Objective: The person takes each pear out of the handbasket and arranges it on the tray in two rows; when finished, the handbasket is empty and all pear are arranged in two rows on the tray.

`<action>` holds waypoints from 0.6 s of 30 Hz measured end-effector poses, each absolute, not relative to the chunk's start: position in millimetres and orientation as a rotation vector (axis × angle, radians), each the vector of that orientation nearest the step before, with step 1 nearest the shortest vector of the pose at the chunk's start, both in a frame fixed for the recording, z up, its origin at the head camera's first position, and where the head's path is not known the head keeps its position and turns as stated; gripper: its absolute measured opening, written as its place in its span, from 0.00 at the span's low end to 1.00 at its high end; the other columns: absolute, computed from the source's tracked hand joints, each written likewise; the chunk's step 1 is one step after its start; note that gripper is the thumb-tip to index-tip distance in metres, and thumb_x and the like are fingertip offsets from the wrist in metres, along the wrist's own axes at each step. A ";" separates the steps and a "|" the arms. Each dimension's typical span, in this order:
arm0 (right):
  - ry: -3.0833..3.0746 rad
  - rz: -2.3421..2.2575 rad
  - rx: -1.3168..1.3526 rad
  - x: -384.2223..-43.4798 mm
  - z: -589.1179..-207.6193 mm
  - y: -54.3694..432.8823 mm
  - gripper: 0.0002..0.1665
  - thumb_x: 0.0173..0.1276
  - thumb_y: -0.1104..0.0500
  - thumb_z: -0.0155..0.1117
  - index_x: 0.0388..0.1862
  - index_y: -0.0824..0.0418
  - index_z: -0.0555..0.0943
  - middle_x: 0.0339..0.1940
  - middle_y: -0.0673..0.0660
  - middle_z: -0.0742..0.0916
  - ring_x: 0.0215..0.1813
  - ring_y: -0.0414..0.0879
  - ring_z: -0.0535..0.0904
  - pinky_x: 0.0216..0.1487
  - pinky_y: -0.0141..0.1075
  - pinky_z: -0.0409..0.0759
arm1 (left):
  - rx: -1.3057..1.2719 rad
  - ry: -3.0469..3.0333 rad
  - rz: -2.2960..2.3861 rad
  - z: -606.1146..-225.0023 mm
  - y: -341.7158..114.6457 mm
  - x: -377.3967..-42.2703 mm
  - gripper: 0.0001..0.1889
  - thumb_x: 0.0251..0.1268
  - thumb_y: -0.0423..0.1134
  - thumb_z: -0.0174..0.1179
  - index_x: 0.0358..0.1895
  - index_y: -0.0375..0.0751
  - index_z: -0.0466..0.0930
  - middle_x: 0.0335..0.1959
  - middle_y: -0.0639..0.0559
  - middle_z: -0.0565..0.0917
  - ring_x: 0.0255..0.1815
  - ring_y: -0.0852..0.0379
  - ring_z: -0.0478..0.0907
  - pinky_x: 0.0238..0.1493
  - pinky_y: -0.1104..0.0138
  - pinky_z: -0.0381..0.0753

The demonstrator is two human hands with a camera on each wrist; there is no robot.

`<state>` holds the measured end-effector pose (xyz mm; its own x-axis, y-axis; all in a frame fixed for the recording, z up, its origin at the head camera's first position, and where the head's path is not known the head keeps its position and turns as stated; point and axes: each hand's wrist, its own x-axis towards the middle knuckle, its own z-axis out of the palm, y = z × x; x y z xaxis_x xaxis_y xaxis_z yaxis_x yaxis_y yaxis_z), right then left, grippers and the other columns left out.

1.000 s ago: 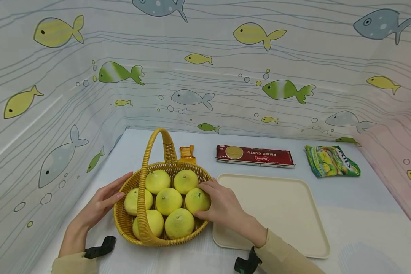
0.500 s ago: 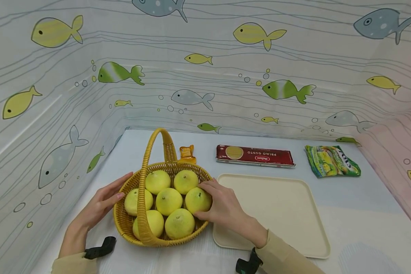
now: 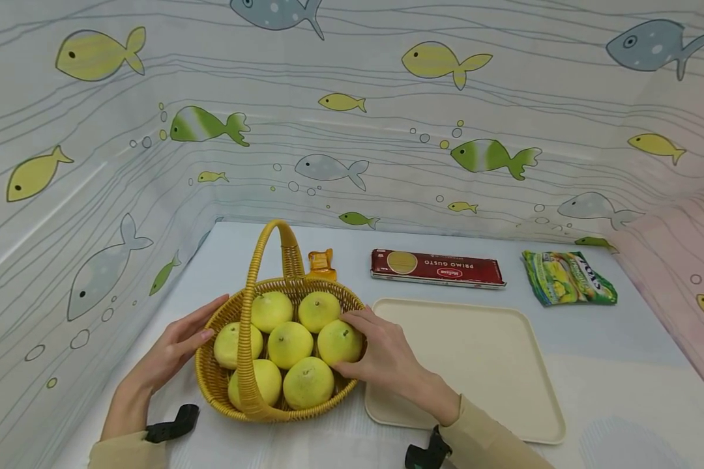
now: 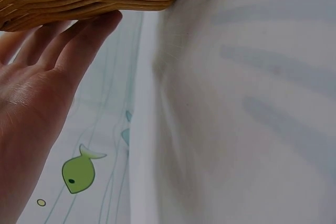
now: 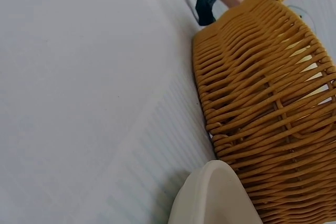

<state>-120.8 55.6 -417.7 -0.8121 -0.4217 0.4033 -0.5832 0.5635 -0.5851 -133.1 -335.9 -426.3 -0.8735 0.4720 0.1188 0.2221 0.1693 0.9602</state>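
In the head view a yellow woven basket [image 3: 218,394] with a tall arched handle holds several round yellow-green fruits [image 3: 290,345]. My left hand [image 3: 170,352] lies against the basket's left side, its fingers extended along the outside; the left wrist view shows the fingers [image 4: 79,51] touching the wicker wall. Over the right rim reaches my right hand [image 3: 393,355], with thumb and fingers curved round the rightmost fruit [image 3: 337,343], which still sits in the basket. The right wrist view has only the basket's outer wall [image 5: 273,108] and the tray's rim [image 5: 202,192]; the right hand is out of that view.
A cream tray [image 3: 475,365] lies right of the basket, partly under my right forearm. Behind stand an orange packet [image 3: 321,264], a dark red biscuit pack [image 3: 437,267] and, farther right, a green-yellow bag [image 3: 570,278]. Fish-patterned walls enclose the table at back and sides.
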 end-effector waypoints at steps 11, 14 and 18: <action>-2.573 1.133 0.851 -120.3 -416.0 58.8 0.41 0.45 0.53 0.84 0.59 0.65 0.81 0.56 0.56 0.86 0.63 0.53 0.81 0.71 0.45 0.71 | 0.736 2.175 1.818 -427.8 -336.5 -133.7 0.30 0.77 0.24 0.40 0.79 0.29 0.47 0.80 0.56 0.58 0.75 0.75 0.57 0.66 0.81 0.64; -2.549 1.142 0.859 -120.5 -415.0 60.0 0.41 0.45 0.53 0.85 0.58 0.64 0.81 0.55 0.55 0.87 0.61 0.51 0.82 0.66 0.44 0.76 | 0.730 2.180 1.814 -427.2 -336.3 -133.7 0.30 0.77 0.25 0.40 0.79 0.29 0.47 0.80 0.55 0.58 0.75 0.75 0.57 0.66 0.81 0.64; -2.505 1.147 0.881 -120.7 -412.9 62.5 0.40 0.44 0.53 0.85 0.58 0.62 0.81 0.54 0.53 0.87 0.55 0.47 0.84 0.55 0.39 0.84 | 0.729 2.179 1.815 -426.5 -335.8 -133.6 0.30 0.77 0.25 0.40 0.78 0.29 0.47 0.80 0.55 0.58 0.76 0.75 0.57 0.66 0.81 0.64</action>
